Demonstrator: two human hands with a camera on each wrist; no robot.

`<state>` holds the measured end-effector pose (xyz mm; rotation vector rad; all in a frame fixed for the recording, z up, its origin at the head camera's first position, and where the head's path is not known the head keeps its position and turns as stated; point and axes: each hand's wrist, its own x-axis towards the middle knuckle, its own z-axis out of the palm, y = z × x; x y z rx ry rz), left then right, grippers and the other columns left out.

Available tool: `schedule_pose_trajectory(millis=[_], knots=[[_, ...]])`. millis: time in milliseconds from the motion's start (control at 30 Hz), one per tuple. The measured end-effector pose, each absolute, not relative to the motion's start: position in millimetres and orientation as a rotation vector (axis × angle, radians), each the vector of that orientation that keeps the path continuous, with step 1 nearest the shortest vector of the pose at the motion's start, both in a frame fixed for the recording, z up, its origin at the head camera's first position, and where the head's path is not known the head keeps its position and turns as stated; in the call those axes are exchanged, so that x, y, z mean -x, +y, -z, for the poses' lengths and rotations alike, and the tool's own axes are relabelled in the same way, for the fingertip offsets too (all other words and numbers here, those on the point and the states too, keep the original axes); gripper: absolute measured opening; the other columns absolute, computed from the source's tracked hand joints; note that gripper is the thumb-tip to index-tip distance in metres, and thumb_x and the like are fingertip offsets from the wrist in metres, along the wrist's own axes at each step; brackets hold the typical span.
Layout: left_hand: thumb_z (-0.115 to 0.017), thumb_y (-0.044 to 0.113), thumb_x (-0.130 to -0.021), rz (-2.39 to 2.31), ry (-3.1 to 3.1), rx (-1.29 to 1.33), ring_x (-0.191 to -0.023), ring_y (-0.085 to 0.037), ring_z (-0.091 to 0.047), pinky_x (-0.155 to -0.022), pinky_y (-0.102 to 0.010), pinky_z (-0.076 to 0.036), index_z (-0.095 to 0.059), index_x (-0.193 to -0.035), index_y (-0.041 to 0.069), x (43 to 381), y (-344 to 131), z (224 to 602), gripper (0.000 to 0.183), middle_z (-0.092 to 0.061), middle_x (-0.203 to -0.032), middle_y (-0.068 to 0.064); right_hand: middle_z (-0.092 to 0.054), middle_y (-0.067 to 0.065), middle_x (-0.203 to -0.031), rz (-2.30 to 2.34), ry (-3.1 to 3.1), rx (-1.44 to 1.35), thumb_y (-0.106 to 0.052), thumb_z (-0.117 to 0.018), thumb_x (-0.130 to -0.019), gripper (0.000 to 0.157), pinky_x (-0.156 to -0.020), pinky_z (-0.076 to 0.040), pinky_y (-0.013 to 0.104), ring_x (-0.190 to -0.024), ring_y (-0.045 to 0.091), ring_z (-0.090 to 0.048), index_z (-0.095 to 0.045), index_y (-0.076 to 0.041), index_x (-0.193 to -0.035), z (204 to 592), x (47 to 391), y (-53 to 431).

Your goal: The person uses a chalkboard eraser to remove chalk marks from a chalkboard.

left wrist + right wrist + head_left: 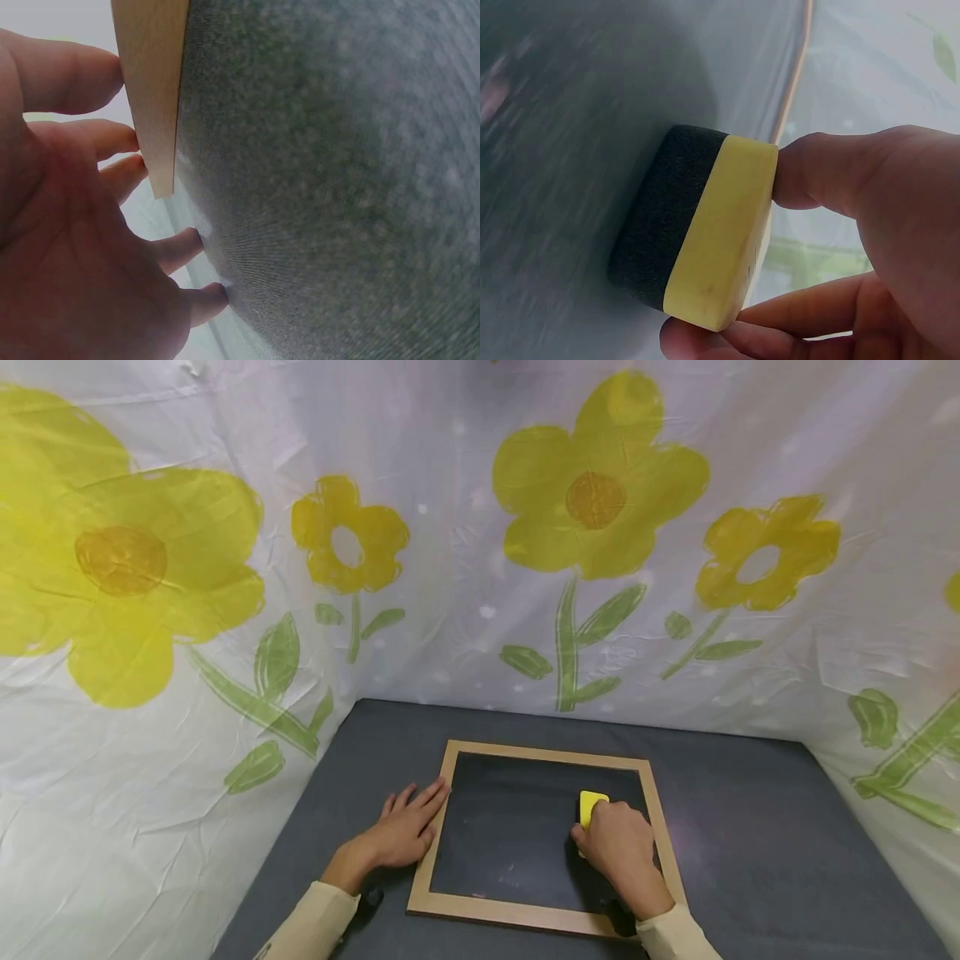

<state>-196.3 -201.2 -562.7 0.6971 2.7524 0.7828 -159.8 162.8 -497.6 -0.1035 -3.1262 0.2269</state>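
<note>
A blackboard (517,835) in a pale wooden frame (547,750) lies on the dark table. My right hand (621,847) grips a yellow board eraser (592,800) over the right part of the board. In the right wrist view, the eraser (720,232) shows a yellow back and a black felt side, which faces the board surface; thumb and fingers pinch its yellow part. My left hand (405,827) rests at the frame's left edge. In the left wrist view, that hand's (82,225) fingers touch the wooden edge (154,90), and two other fingertips reach the grey cloth.
The dark grey tabletop (765,835) extends around the board. A white curtain (450,635) printed with yellow flowers hangs behind and along both sides. Faint light smudges show on the board near its lower left.
</note>
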Motion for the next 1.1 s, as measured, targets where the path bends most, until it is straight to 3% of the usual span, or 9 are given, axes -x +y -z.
schedule_pose_trajectory(millis=[167,500,833,1100], knots=[[-0.052,0.014,-0.112,-0.732,2.718,-0.671,-0.162,-0.061,-0.018,-0.123,-0.085,-0.009,-0.032,-0.174,0.01,188,-196,539,0.065,-0.023,-0.183,-0.012,-0.064,0.014,-0.075,-0.227,-3.118,0.064,-0.039,-0.086,-0.09,0.046,-0.052,-0.055,0.043,-0.061,0.026,-0.06,-0.073,0.004,-0.095,497,164,148],[-0.049,0.025,-0.114,-0.809,2.737,-0.761,-0.159,-0.064,-0.019,-0.119,-0.089,-0.008,-0.029,-0.176,0.023,201,-206,572,0.065,-0.021,-0.185,-0.002,-0.061,0.009,-0.07,-0.22,-3.093,-0.074,-0.042,-0.089,-0.089,0.042,-0.053,-0.056,0.039,-0.058,0.021,-0.059,-0.073,-0.002,-0.085,499,173,116],[-0.054,0.013,-0.111,-0.728,2.71,-0.67,-0.162,-0.06,-0.019,-0.123,-0.085,-0.01,-0.035,-0.173,0.008,188,-195,540,0.065,-0.025,-0.182,-0.013,-0.063,0.009,-0.073,-0.228,-3.081,-0.136,-0.043,-0.088,-0.089,0.042,-0.056,-0.058,0.041,-0.062,0.023,-0.061,-0.074,-0.005,-0.083,500,178,84],[-0.052,0.015,-0.111,-0.772,2.702,-0.711,-0.159,-0.064,-0.019,-0.12,-0.087,-0.01,-0.033,-0.174,0.01,188,-196,542,0.065,-0.024,-0.183,-0.012,-0.062,0.008,-0.069,-0.22,-3.042,-0.192,-0.044,-0.088,-0.089,0.043,-0.053,-0.057,0.039,-0.059,0.023,-0.06,-0.072,-0.006,-0.078,503,179,66]])
